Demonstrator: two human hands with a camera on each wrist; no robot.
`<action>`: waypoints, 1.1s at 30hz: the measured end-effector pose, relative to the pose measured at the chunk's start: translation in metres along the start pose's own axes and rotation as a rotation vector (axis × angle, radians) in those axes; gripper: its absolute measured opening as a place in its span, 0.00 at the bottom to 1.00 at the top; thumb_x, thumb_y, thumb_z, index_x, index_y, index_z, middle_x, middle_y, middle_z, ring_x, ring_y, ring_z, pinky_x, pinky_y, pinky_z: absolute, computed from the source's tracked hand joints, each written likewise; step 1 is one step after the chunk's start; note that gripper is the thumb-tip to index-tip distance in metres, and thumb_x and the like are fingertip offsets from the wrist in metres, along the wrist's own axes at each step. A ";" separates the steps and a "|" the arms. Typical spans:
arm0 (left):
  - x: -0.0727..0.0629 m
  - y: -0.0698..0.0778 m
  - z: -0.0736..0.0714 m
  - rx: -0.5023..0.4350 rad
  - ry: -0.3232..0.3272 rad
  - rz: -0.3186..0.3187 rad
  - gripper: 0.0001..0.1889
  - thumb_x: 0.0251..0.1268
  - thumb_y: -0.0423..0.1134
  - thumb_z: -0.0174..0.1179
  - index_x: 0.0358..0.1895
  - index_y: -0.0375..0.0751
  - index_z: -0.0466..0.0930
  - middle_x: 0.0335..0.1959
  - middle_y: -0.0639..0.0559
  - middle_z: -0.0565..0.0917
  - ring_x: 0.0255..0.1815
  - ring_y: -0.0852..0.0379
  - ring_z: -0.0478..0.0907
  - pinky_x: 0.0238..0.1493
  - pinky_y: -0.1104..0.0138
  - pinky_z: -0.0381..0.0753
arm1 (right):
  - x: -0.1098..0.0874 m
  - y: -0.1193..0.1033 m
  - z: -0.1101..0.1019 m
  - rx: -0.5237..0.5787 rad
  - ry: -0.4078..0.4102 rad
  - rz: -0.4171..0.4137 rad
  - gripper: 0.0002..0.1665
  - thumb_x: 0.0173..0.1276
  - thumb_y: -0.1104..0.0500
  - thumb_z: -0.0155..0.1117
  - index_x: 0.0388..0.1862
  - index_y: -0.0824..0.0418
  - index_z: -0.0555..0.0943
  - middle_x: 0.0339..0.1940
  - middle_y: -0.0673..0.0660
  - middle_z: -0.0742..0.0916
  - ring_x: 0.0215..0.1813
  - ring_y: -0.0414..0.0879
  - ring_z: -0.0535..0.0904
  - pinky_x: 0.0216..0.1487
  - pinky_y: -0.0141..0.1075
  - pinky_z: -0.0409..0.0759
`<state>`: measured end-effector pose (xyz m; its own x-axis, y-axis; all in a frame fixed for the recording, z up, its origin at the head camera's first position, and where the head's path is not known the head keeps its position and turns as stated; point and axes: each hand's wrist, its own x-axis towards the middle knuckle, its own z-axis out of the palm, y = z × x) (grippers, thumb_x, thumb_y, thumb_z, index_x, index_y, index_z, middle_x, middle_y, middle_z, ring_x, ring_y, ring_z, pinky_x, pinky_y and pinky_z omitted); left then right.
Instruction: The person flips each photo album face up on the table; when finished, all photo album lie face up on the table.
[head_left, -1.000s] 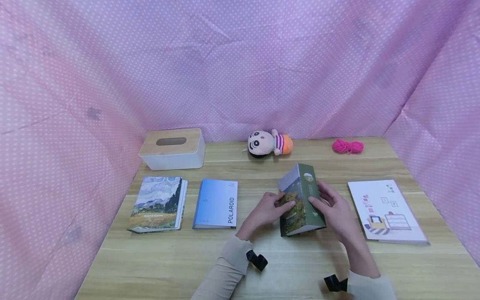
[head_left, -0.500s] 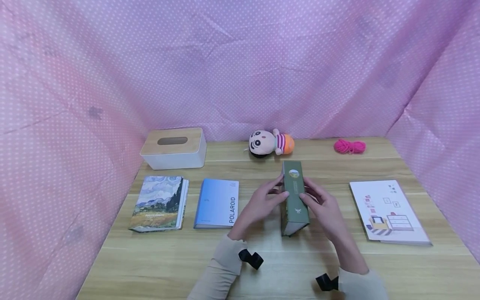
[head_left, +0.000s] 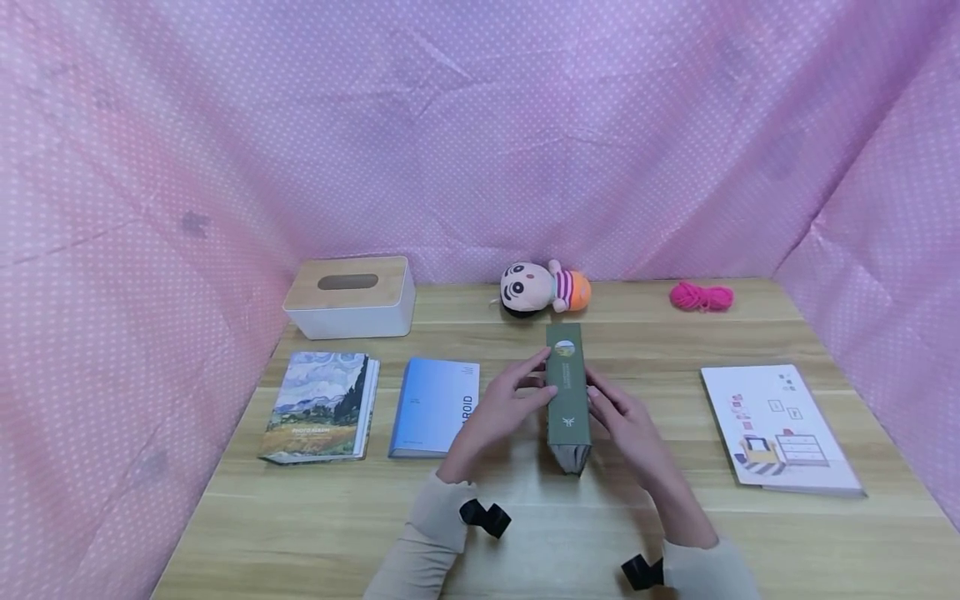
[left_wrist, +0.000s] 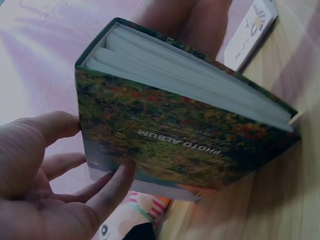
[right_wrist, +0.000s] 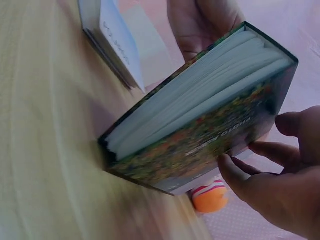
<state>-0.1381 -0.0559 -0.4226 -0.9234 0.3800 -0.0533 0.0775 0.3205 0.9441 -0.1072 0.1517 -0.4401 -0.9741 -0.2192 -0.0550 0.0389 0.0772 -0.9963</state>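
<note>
Tissue box [head_left: 349,302] at the worktop's [head_left: 300,533] far left corner, doll [head_left: 536,288] and yarn [head_left: 701,297] along the far edge, white book [head_left: 780,429] near the right; left hand [head_left: 501,410] partly hides blue book [head_left: 429,410]. It and the right hand [head_left: 628,427] press the album [head_left: 569,408] mid-worktop, fingers extended — leaning a second ago, now spine up.
</note>
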 end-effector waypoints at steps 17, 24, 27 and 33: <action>-0.009 -0.003 -0.024 0.266 0.052 -0.050 0.40 0.59 0.61 0.60 0.73 0.54 0.59 0.69 0.41 0.65 0.58 0.49 0.74 0.51 0.60 0.80 | 0.002 0.025 0.016 -0.221 -0.070 0.129 0.37 0.72 0.46 0.54 0.76 0.55 0.58 0.72 0.66 0.67 0.70 0.63 0.65 0.68 0.55 0.65; -0.010 -0.007 -0.025 0.295 0.046 -0.082 0.40 0.60 0.60 0.61 0.73 0.49 0.60 0.67 0.42 0.68 0.55 0.49 0.76 0.50 0.60 0.80 | 0.003 0.027 0.015 -0.282 -0.054 0.102 0.37 0.72 0.47 0.55 0.75 0.57 0.58 0.74 0.67 0.60 0.68 0.68 0.64 0.64 0.55 0.70; -0.010 -0.011 -0.024 0.298 0.027 -0.096 0.40 0.60 0.60 0.60 0.73 0.48 0.59 0.65 0.42 0.70 0.54 0.49 0.76 0.47 0.60 0.80 | 0.005 0.028 0.011 -0.357 -0.029 0.108 0.38 0.71 0.45 0.56 0.75 0.57 0.59 0.75 0.67 0.59 0.70 0.69 0.61 0.66 0.57 0.67; -0.005 -0.024 -0.016 0.233 -0.002 -0.130 0.39 0.62 0.59 0.59 0.73 0.47 0.58 0.64 0.41 0.72 0.55 0.49 0.78 0.48 0.61 0.81 | 0.007 0.029 0.002 -0.489 0.005 0.144 0.42 0.69 0.42 0.58 0.75 0.58 0.58 0.75 0.69 0.57 0.73 0.69 0.54 0.69 0.62 0.57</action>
<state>-0.1410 -0.0792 -0.4401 -0.9306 0.3245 -0.1696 0.0434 0.5577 0.8289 -0.1124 0.1508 -0.4695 -0.9676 -0.1686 -0.1879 0.0649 0.5529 -0.8307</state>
